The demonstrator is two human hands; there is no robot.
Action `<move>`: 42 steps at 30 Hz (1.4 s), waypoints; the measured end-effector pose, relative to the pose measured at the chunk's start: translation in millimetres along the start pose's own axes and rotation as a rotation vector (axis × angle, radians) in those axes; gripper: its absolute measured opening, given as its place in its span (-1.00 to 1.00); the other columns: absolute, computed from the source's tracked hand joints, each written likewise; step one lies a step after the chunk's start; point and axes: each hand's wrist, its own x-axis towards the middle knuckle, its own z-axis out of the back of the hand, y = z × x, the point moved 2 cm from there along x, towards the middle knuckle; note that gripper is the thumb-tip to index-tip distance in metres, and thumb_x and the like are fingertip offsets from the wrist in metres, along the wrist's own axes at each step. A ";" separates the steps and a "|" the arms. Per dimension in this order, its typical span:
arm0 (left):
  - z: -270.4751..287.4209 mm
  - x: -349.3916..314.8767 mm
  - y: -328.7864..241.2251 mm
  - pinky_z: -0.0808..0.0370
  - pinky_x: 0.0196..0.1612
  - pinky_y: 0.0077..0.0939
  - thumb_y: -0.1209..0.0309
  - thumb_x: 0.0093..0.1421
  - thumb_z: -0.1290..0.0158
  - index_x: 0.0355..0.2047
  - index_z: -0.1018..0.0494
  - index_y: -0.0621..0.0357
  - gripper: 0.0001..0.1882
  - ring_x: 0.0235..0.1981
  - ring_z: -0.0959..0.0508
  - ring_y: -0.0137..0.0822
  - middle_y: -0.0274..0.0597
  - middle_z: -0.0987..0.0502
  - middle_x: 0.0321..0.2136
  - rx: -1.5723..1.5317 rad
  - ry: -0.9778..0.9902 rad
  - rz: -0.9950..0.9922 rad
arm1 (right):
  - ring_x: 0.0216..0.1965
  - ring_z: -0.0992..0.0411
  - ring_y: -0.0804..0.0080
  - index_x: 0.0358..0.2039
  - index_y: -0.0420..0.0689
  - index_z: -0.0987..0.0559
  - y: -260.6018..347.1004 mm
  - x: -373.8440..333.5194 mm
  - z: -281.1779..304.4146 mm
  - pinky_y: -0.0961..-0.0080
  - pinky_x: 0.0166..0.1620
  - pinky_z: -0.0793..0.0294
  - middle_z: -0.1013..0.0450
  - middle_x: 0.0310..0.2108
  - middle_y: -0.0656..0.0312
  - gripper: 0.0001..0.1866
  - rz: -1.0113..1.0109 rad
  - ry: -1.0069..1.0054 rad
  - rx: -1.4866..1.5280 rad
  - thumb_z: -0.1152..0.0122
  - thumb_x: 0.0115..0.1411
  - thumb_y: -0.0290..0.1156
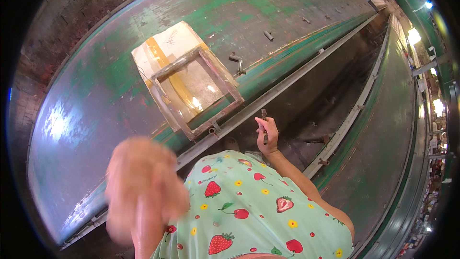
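My right hand (269, 135) is closed around a short, dark, rod-shaped tool (264, 114), held upright over the gap beyond the table edge. What kind of tool it is I cannot make out. My left hand (143, 182) is raised close to the camera at the lower left, smeared by motion, its fingers unclear. Ahead lies a worn rectangular frame (220, 115), its near corner by the table's edge rail. Under it is a whitish board (143, 57) with brown tape across it.
The long table (120, 76) has a grey top with worn green patches. Short metal pieces (235, 58) and a small tube (268, 35) lie on it beyond the frame. A metal rail (287, 81) runs along its edge. Across a dark aisle stands a second long table (383, 153).
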 end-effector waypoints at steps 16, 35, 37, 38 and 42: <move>-51.5 -272.3 208.9 -0.65 0.14 0.25 -0.10 0.22 -0.38 0.19 -0.53 0.30 -0.22 0.05 -0.75 0.39 0.41 -0.74 -0.07 0.699 0.461 1.300 | -0.21 -0.57 0.02 0.17 -0.16 -0.73 58.5 38.6 -88.2 0.12 -0.13 -0.64 -0.48 -0.18 0.07 -0.36 0.254 0.430 0.069 -0.72 0.22 -0.03; -56.8 -239.7 210.4 -0.66 0.16 0.27 0.06 0.31 -0.29 0.37 -0.46 0.36 -0.23 0.06 -0.74 0.40 0.44 -0.74 -0.02 0.683 0.314 1.311 | -0.23 -0.60 -0.02 0.02 -0.05 -0.75 75.6 16.8 -105.0 0.10 -0.21 -0.64 -0.51 -0.22 0.09 -0.60 0.399 0.423 -0.055 -0.65 0.16 -0.43; -46.9 -238.8 225.0 -0.66 0.15 0.28 0.09 0.31 -0.29 0.31 -0.50 0.30 -0.30 0.05 -0.74 0.42 0.44 -0.74 -0.02 0.698 0.320 1.350 | -0.23 -0.61 0.02 0.00 -0.04 -0.77 76.3 18.2 -104.5 0.11 -0.22 -0.64 -0.51 -0.22 0.11 -0.62 0.400 0.409 -0.062 -0.65 0.16 -0.38; -39.7 -241.6 230.2 -0.66 0.15 0.27 0.09 0.30 -0.30 0.30 -0.50 0.31 -0.31 0.05 -0.74 0.42 0.44 -0.74 -0.02 0.689 0.307 1.351 | -0.22 -0.61 0.04 -0.02 -0.03 -0.77 76.2 18.8 -103.4 0.12 -0.23 -0.64 -0.51 -0.22 0.13 -0.64 0.385 0.397 -0.068 -0.65 0.16 -0.36; 5.5 -267.1 233.2 -0.66 0.16 0.26 0.06 0.29 -0.31 0.45 -0.43 0.32 -0.15 0.05 -0.75 0.38 0.39 -0.75 -0.02 0.728 0.343 1.222 | -0.24 -0.62 0.04 0.01 -0.03 -0.76 74.7 16.9 -101.5 0.15 -0.24 -0.65 -0.52 -0.21 0.13 -0.62 0.359 0.381 -0.024 -0.67 0.19 -0.36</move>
